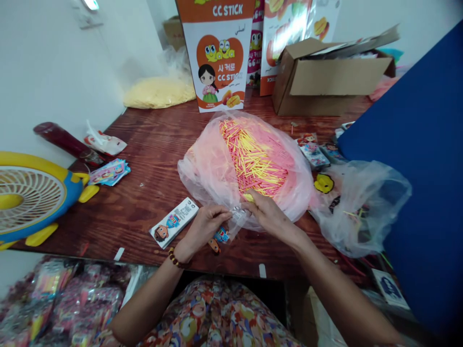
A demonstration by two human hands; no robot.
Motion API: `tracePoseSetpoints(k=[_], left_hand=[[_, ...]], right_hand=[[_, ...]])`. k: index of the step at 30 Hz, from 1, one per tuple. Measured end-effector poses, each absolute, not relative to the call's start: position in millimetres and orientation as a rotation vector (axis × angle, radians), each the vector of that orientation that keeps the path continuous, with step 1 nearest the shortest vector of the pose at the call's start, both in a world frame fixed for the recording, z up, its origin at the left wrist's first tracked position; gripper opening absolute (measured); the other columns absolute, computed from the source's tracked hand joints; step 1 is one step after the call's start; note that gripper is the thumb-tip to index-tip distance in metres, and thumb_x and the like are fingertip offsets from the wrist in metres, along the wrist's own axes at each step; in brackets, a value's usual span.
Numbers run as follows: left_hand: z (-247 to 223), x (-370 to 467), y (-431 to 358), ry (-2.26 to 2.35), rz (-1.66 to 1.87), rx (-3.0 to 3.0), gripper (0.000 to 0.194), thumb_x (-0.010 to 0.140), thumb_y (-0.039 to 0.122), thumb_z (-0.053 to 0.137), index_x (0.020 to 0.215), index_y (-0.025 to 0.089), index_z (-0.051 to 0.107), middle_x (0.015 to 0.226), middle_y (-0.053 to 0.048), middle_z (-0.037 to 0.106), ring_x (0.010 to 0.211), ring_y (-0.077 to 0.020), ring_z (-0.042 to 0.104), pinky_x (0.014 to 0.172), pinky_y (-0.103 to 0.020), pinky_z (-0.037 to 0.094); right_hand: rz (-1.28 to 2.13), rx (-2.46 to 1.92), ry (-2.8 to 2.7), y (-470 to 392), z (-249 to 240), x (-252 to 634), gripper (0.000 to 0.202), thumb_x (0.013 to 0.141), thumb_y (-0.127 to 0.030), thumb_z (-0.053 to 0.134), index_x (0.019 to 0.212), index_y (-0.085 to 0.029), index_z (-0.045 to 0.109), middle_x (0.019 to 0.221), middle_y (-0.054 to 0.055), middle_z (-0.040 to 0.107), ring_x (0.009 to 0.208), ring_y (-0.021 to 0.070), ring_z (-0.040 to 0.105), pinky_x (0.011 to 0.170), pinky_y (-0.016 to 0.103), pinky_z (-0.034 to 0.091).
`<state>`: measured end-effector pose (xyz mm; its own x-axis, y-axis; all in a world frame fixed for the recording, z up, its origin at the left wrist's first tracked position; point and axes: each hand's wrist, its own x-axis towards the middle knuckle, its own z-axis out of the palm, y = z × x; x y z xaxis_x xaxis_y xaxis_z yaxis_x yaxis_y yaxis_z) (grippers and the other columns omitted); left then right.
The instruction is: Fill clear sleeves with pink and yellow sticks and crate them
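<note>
Patterned fabric (217,313) lay nearest, below the surface (155,135). At the far side of that fabric, the left hand (211,221) had a narrow grip, thumb and fingers pinching the small printed packet (221,235). This packet hung at about six o'clock from the large plastic bag (210,166), near its front edge. The right hand (269,214) was closed close to the packet's upper end, apparently on a small bundle of sticks (248,197) (only yellow tips showed). Whether it also pinched the film, I could not tell.

The packet looked light, limp and slippery, best taken by its upper edges; the loose sticks (253,159) seemed light, thin and liable to snap, best held together around the middle. A white printed stack (174,222) lay at eight o'clock from the bag.
</note>
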<state>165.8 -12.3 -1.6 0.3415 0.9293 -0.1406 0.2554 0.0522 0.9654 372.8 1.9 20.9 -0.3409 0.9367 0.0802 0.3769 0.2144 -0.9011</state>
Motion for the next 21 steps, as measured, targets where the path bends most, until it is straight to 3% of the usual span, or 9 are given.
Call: tracePoseSetpoints(k=[8, 13, 17, 21], left_hand=[[4.2, 168.7, -15.7, 1.108, 0.786, 1.449, 0.033, 0.086, 0.044, 0.061, 0.069, 0.016, 0.066, 0.064, 0.001, 0.055, 0.062, -0.0123, 0.045, 0.058, -0.023, 0.036], [8.9, 173.6, -14.5, 1.063, 0.789, 1.359, 0.033, 0.086, 0.046, 0.061, 0.072, 0.016, 0.066, 0.067, 0.0, 0.058, 0.064, -0.0134, 0.049, 0.061, -0.023, 0.04], [5.9, 174.4, -12.1, 1.059, 0.834, 1.338, 0.029, 0.085, 0.042, 0.063, 0.074, 0.015, 0.067, 0.069, 0.0, 0.06, 0.066, -0.0131, 0.05, 0.064, -0.023, 0.042], [3.7, 177.0, -8.2, 1.061, 0.887, 1.344, 0.026, 0.083, 0.04, 0.066, 0.076, 0.015, 0.069, 0.071, 0.0, 0.061, 0.066, -0.0125, 0.052, 0.064, -0.023, 0.043]], right_hand=[[1.18, -0.977, -1.044, -0.4, 38.5, 349.1, 0.019, 0.092, -0.043, 0.046, 0.098, -0.025, 0.048, 0.084, 0.002, 0.066, 0.079, 0.0183, 0.066, 0.073, 0.033, 0.051], [1.247, -0.915, -0.978, -4.5, 32.5, 335.1, 0.017, 0.093, -0.041, 0.048, 0.098, -0.025, 0.047, 0.088, 0.004, 0.07, 0.091, 0.0213, 0.069, 0.079, 0.036, 0.053], [1.297, -0.897, -1.007, -8.5, 21.1, 336.0, 0.014, 0.094, -0.037, 0.048, 0.101, -0.025, 0.051, 0.094, 0.004, 0.073, 0.104, 0.0219, 0.068, 0.094, 0.04, 0.051], [1.336, -0.929, -1.2, -10.4, 21.1, 342.9, 0.013, 0.092, -0.033, 0.056, 0.099, -0.023, 0.058, 0.116, 0.006, 0.071, 0.119, 0.0208, 0.061, 0.107, 0.041, 0.042]])
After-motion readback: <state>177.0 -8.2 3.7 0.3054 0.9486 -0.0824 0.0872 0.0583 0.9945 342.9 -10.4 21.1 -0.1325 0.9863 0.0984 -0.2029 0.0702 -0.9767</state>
